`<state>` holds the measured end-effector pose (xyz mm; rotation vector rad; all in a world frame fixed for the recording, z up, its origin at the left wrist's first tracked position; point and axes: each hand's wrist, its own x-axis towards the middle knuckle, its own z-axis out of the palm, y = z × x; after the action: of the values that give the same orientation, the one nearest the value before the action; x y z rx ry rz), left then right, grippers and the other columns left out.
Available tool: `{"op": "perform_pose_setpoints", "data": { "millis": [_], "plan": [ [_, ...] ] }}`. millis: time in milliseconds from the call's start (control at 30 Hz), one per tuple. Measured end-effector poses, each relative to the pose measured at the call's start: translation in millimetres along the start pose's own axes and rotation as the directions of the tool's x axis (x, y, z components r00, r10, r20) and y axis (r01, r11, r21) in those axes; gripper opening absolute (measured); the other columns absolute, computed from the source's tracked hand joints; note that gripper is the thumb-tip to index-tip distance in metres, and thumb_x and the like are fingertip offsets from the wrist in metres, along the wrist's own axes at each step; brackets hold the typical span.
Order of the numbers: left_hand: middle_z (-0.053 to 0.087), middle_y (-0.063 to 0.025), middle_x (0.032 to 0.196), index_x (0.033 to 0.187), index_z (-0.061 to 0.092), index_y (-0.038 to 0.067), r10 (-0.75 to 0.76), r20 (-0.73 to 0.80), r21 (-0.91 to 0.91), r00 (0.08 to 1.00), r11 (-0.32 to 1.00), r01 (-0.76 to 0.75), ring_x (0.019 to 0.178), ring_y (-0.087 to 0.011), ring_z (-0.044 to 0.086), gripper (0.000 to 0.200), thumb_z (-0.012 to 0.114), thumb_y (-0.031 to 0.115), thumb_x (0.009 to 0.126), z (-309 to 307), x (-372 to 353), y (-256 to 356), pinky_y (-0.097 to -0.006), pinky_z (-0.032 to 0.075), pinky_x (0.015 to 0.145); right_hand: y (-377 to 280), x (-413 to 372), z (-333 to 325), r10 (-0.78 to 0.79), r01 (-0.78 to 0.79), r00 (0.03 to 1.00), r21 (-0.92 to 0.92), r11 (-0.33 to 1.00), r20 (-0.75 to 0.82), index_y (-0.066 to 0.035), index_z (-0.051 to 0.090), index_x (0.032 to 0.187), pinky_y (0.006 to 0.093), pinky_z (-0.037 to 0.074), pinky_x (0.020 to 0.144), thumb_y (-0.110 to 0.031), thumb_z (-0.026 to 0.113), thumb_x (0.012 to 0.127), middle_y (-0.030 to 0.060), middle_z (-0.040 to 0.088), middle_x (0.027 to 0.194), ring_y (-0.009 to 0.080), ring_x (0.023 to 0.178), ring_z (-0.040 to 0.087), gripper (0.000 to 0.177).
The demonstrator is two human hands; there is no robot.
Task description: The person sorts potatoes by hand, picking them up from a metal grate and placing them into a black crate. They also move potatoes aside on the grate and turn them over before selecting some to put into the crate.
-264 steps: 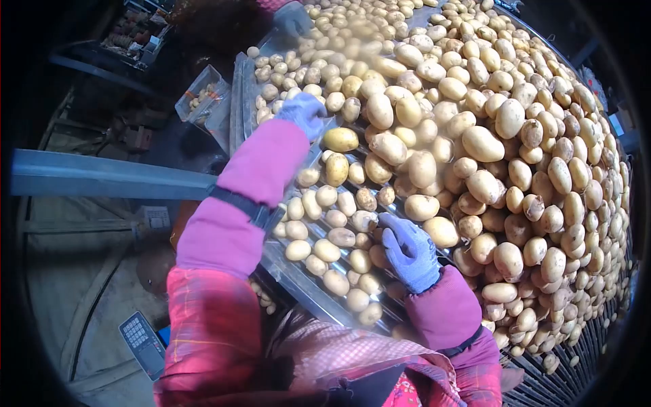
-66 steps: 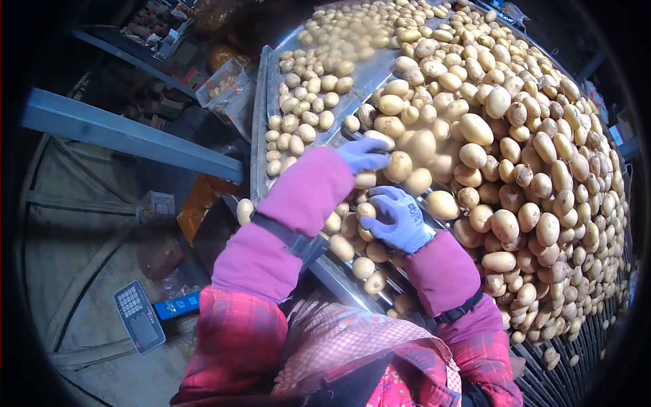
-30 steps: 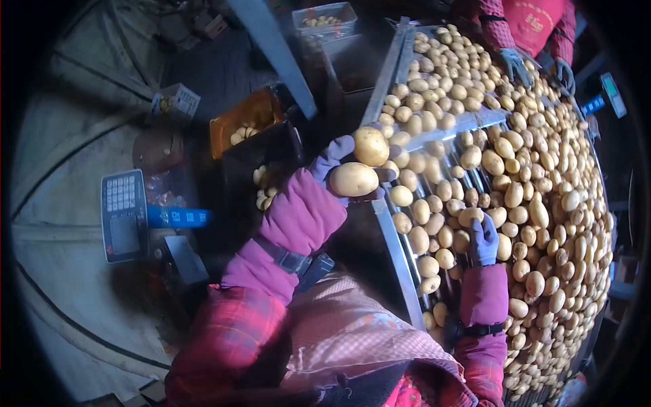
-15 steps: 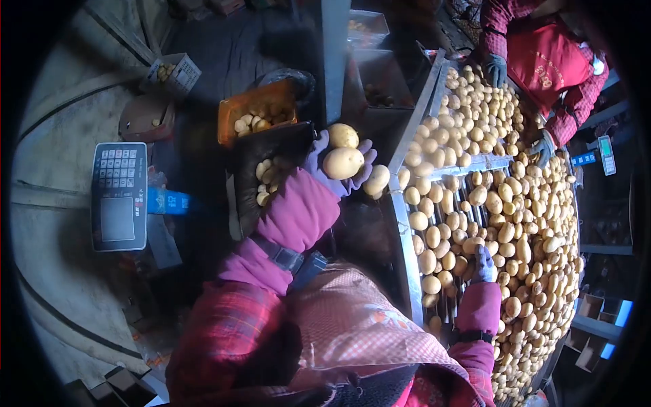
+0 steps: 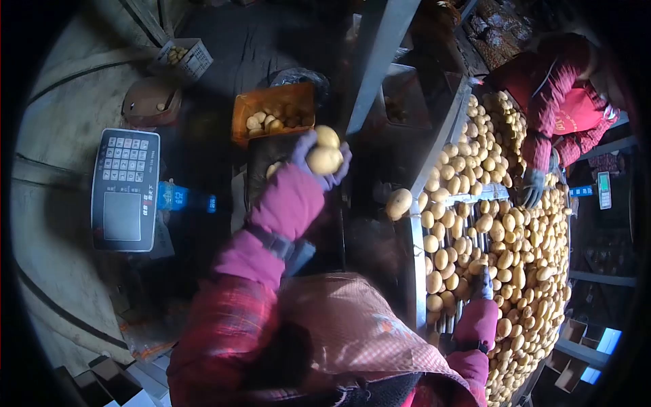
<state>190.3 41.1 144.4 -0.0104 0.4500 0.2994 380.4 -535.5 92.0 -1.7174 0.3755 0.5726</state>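
My left hand [image 5: 321,161], in a purple glove, is closed around two large pale potatoes [image 5: 325,160], held above a dark container. To its right, a single potato [image 5: 399,203] shows at the outer side of the sorting table's metal rail [image 5: 418,271]; what supports it cannot be made out. My right hand [image 5: 485,285], also gloved, lies among the many potatoes [image 5: 519,278] on the table. Its fingers look stretched out, touching a potato [image 5: 479,265] at the fingertips. The palm is turned out of sight.
An orange crate [image 5: 274,112] with potatoes stands beyond my left hand. At left is a weighing scale display [image 5: 125,190]. A slanting metal post [image 5: 380,64] rises between crate and table. Across the table, a co-worker's gloved hand [image 5: 534,187] reaches into the potatoes.
The view has shifted, moving the table lower and rightward in frame. My left hand has drawn left, away from the rail, with both potatoes. The co-worker leans farther over. My right hand barely moves.
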Motion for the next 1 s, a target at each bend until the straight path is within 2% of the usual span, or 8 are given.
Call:
{"op": "perform_pose_setpoints", "data": {
  "millis": [167,400,500,767,800,900,967,1000],
  "plan": [
    [0.058,-0.0093,0.115,0.113,0.056,0.014,0.518,-0.230,-0.031,0.824,0.843,-0.538,0.110,-0.0362,0.053,0.039,0.073,0.017,0.079,-16.8,46.5,78.2,-0.0547,0.057,0.082,-4.9,-19.2,20.1,-0.030,0.038,0.995,0.081,0.996,-0.094,-0.007,0.059,0.125,0.0373,0.051,0.083,-0.053,0.058,0.090,0.0078,0.064,0.114,0.0225,0.096,0.061,0.058],
    [0.049,-0.0164,0.134,0.124,0.054,0.010,0.210,0.151,-0.119,0.966,0.974,-0.194,0.124,-0.0382,0.047,0.043,0.064,0.031,0.088,-18.2,-12.0,68.6,-0.0545,0.055,0.088,-22.1,-20.8,21.2,0.122,-0.132,0.990,0.164,0.978,0.067,-0.008,0.058,0.126,0.0402,0.051,0.083,-0.055,0.057,0.090,0.0075,0.064,0.114,0.0253,0.094,0.061,0.059],
    [0.032,-0.0233,0.148,0.141,0.041,0.005,-0.117,0.552,-0.090,0.826,0.976,0.198,0.130,-0.0375,0.044,0.065,0.062,0.038,0.089,-15.4,-29.0,63.8,-0.0483,0.051,0.095,-17.8,-13.6,17.1,0.143,-0.163,0.985,0.236,0.958,0.098,-0.008,0.057,0.127,0.0420,0.052,0.082,-0.058,0.058,0.088,0.0087,0.063,0.117,0.0267,0.094,0.061,0.063],
    [0.045,-0.0340,0.135,0.137,0.046,-0.001,-0.281,0.728,0.170,0.625,0.958,0.232,0.091,-0.0445,0.066,0.062,0.054,0.040,0.091,-1.4,-39.6,49.2,-0.0433,0.053,0.062,-28.8,-28.3,34.1,0.138,-0.157,0.985,0.219,0.963,0.100,-0.009,0.058,0.127,0.0419,0.052,0.082,-0.055,0.058,0.089,0.0095,0.064,0.117,0.0266,0.097,0.062,0.060],
    [0.046,-0.0276,0.138,0.143,0.039,0.006,-0.318,0.716,0.309,0.622,0.943,0.126,0.065,-0.0265,0.060,0.071,0.050,0.053,0.092,-7.4,-34.5,47.0,-0.0365,0.046,0.056,-25.2,-23.4,29.8,0.142,-0.158,0.986,0.212,0.964,0.086,-0.009,0.059,0.127,0.0421,0.052,0.083,-0.056,0.058,0.089,0.0093,0.064,0.117,0.0267,0.098,0.062,0.060],
    [0.050,-0.0269,0.135,0.139,0.045,0.005,-0.414,0.638,0.252,0.650,0.909,0.331,0.063,-0.0254,0.060,0.069,0.051,0.055,0.091,-9.4,-10.2,14.9,-0.0323,0.044,0.051,-15.1,-14.5,22.2,0.144,-0.146,0.989,0.169,0.975,0.029,-0.010,0.059,0.127,0.0425,0.051,0.086,-0.057,0.056,0.089,0.0087,0.064,0.119,0.0270,0.102,0.062,0.060],
    [0.056,-0.0231,0.128,0.131,0.055,0.010,-0.451,0.169,0.435,0.876,0.832,0.344,0.075,-0.0275,0.066,0.063,0.054,0.056,0.087,19.2,8.4,-2.0,-0.0313,0.050,0.054,-11.1,-12.7,19.0,0.136,-0.134,0.991,0.139,0.981,0.001,-0.010,0.060,0.126,0.0428,0.051,0.089,-0.058,0.055,0.089,0.0084,0.064,0.120,0.0272,0.104,0.062,0.060],
    [0.050,-0.0231,0.135,0.138,0.047,0.012,-0.191,0.057,0.409,0.980,0.900,0.151,0.093,-0.0328,0.063,0.069,0.055,0.058,0.086,44.6,25.9,-31.1,-0.0391,0.052,0.069,-13.0,-16.7,18.6,0.117,-0.116,0.993,0.107,0.988,-0.004,-0.010,0.062,0.124,0.0404,0.051,0.087,-0.057,0.058,0.089,0.0069,0.065,0.117,0.0245,0.100,0.062,0.059]
  ]
}}
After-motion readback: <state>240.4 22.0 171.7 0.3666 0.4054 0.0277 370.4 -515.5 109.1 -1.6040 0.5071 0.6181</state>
